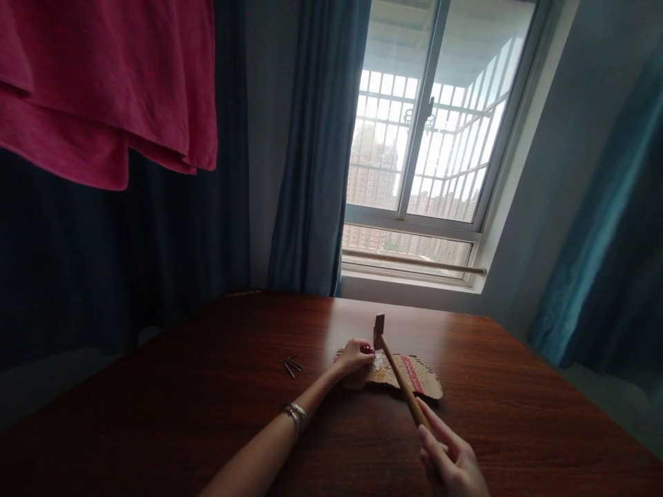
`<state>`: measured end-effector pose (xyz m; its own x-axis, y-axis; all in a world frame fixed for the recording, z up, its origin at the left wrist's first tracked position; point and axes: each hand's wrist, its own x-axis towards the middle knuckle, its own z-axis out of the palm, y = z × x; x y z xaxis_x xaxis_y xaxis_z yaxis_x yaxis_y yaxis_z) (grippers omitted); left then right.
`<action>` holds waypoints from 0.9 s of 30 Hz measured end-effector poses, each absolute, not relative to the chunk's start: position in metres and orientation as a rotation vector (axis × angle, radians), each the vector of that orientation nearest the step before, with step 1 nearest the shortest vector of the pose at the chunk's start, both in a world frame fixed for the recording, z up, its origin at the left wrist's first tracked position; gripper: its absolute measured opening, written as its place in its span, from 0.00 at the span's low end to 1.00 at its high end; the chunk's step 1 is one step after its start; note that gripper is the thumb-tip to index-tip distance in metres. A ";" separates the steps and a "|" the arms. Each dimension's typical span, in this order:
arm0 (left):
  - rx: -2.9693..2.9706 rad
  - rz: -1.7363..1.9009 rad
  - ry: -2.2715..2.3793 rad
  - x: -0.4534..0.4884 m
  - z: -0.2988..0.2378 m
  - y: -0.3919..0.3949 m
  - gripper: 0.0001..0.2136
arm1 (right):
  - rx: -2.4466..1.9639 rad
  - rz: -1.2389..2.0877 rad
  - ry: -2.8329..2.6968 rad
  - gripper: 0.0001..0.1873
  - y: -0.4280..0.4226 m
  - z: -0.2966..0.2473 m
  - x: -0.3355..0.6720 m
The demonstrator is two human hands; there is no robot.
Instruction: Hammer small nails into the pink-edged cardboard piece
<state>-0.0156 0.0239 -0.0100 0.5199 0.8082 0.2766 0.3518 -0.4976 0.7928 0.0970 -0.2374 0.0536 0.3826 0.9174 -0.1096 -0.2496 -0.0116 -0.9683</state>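
Note:
My right hand (pixel 449 452) is closed round the wooden handle of a hammer (pixel 400 376), whose metal head is raised, pointing away from me. My left hand (pixel 353 357) rests at the left end of a flat tan piece patterned with dots and a red band (pixel 429 379). Its fingers are curled about a small, dark-red, round thing (pixel 367 350), partly hidden by them. In this view the hammer's head appears just right of those fingers. Several nails (pixel 293 364) lie loose on the table to the left of my left hand.
The brown wooden table (pixel 207 386) reaches back toward the window (pixel 414 138) and the blue curtain (pixel 311 152). A pink cloth (pixel 114 90) hangs at upper left. Another blue curtain (pixel 601 228) hangs on the right.

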 end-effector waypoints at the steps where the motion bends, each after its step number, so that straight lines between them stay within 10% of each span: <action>1: 2.081 0.862 0.942 -0.016 -0.010 0.024 0.10 | -1.239 1.052 -0.712 0.45 -0.238 0.054 0.097; 27: 1.981 0.877 0.908 -0.017 -0.006 0.021 0.11 | -1.258 1.049 -0.711 0.48 -0.236 0.045 0.098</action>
<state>-0.0170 0.0206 -0.0063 0.5085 0.8207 0.2606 0.2890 -0.4477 0.8462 0.0982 -0.2363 0.0453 0.3895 0.9141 -0.1131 -0.2334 -0.0209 -0.9721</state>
